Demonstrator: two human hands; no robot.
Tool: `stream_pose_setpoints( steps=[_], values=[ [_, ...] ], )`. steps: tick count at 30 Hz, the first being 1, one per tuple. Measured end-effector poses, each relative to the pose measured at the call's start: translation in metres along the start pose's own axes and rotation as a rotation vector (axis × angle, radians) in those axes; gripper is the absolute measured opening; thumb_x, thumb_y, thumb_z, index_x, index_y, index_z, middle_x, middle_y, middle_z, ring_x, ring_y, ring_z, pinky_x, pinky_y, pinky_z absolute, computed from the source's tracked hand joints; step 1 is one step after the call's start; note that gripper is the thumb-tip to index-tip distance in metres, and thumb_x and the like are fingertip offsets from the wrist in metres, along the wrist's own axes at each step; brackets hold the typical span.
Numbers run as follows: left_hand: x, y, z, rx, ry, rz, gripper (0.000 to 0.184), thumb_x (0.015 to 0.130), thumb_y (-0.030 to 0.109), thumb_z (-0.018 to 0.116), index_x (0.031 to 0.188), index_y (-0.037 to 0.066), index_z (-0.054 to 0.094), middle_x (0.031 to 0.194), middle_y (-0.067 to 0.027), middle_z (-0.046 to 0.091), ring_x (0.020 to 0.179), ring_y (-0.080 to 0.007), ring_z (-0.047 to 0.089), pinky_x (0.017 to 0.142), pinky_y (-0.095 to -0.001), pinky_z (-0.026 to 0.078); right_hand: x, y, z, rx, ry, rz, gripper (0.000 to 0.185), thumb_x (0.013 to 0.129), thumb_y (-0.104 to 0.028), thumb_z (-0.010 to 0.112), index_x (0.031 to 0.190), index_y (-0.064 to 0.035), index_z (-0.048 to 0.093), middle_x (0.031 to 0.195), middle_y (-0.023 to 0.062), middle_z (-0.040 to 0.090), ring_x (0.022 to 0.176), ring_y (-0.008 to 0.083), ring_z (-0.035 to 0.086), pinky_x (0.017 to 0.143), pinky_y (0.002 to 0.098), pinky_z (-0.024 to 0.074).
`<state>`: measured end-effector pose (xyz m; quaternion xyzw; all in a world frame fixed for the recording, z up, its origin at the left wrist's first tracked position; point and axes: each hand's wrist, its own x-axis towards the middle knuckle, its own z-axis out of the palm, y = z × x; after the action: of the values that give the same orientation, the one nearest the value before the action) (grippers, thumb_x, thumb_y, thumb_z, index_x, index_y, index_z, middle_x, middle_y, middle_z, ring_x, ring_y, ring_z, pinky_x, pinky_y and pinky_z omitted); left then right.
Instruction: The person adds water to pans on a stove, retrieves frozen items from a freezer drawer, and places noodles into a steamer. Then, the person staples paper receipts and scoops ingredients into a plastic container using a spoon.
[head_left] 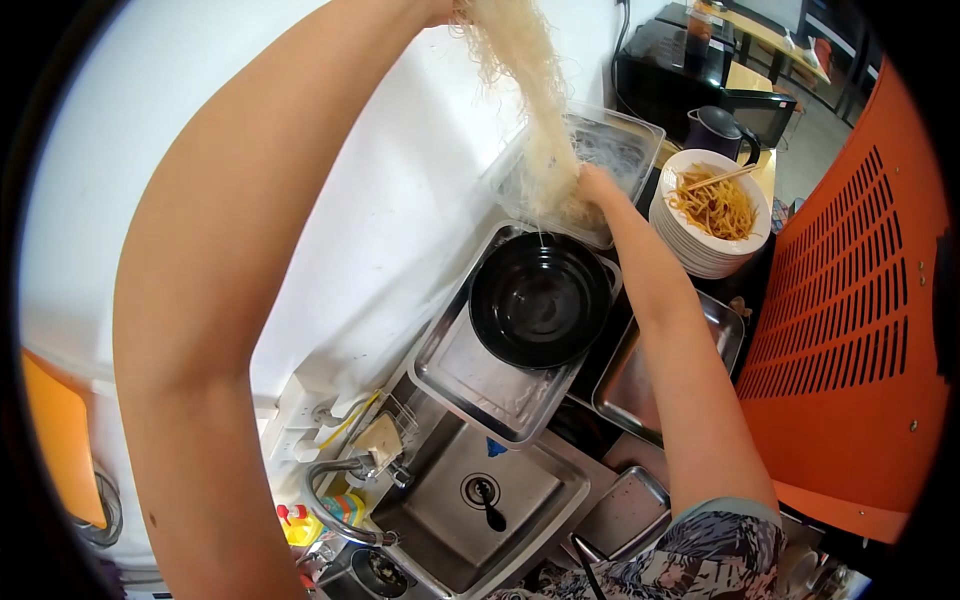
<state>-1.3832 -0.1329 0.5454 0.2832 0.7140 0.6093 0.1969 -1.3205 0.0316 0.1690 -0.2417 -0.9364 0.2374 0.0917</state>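
A long bundle of thin, pale rice noodles (pixel 540 110) hangs down in front of the white wall. My left hand (pixel 441 12) is raised at the top edge, mostly cut off by the frame, and the noodles hang from it. Lower down, my right hand (pixel 592 186) grips the same bundle over a clear plastic container (pixel 645 135); its fingers are partly hidden by the strands. Beside the container, a black bowl (pixel 540 300) sits on a metal tray (pixel 480 385), and a few loose ends dangle close to its rim.
A stack of white plates (pixel 690 250) with fried noodles (pixel 712 210) and chopsticks on top stands right, near a dark kettle (pixel 718 125). Nearer lie a steel sink (pixel 440 500) with a tap (pixel 320 490) and another metal tray (pixel 635 370). An orange slotted panel (pixel 850 290) borders the right.
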Motion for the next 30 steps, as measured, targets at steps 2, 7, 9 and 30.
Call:
stream_pose_setpoints(
  steps=[2, 7, 9, 30],
  values=[
    [0.000, -0.004, 0.012, -0.072, 0.055, 0.017, 0.024, 0.094, 0.006, 0.036, 0.108, 0.000, 0.055, 0.094, -0.0154, 0.064, 0.081, -0.0297, 0.066, 0.068, -0.0490, 0.056, 0.000, -0.006, -0.017, -0.134, -0.290, 0.006, 0.042, 0.074, -0.024, 0.070, 0.103, 0.0052, 0.064, 0.104, 0.0238, 0.065, 0.096, 0.0358, 0.064, 0.081, 0.0405, 0.0505],
    [0.012, -0.009, 0.019, -0.115, -0.043, 0.058, 0.023, 0.094, 0.006, 0.037, 0.106, 0.001, 0.056, 0.091, -0.0139, 0.063, 0.077, -0.0278, 0.065, 0.065, -0.0468, 0.055, -0.023, -0.051, -0.077, -0.104, -0.314, -0.197, 0.064, 0.069, -0.045, 0.076, 0.107, 0.0042, 0.065, 0.104, 0.0215, 0.066, 0.097, 0.0307, 0.063, 0.088, 0.0380, 0.0474],
    [0.012, -0.008, 0.019, -0.124, -0.039, 0.059, 0.022, 0.094, 0.006, 0.037, 0.105, 0.002, 0.056, 0.090, -0.0137, 0.063, 0.077, -0.0273, 0.065, 0.065, -0.0462, 0.056, -0.014, -0.054, -0.068, 0.033, -0.048, -0.372, 0.071, 0.066, -0.052, 0.077, 0.109, 0.0036, 0.065, 0.102, 0.0213, 0.067, 0.097, 0.0289, 0.063, 0.089, 0.0367, 0.0464],
    [-0.023, 0.028, -0.016, -0.005, 0.045, -0.024, 0.028, 0.096, 0.010, 0.033, 0.112, -0.001, 0.053, 0.105, -0.0173, 0.063, 0.096, -0.0309, 0.064, 0.081, -0.0504, 0.055, 0.031, 0.005, 0.019, 0.188, -0.161, -0.080, 0.042, 0.094, -0.032, 0.048, 0.114, 0.0041, 0.056, 0.110, 0.0290, 0.060, 0.105, 0.0429, 0.057, 0.088, 0.0451, 0.0443]
  ],
)
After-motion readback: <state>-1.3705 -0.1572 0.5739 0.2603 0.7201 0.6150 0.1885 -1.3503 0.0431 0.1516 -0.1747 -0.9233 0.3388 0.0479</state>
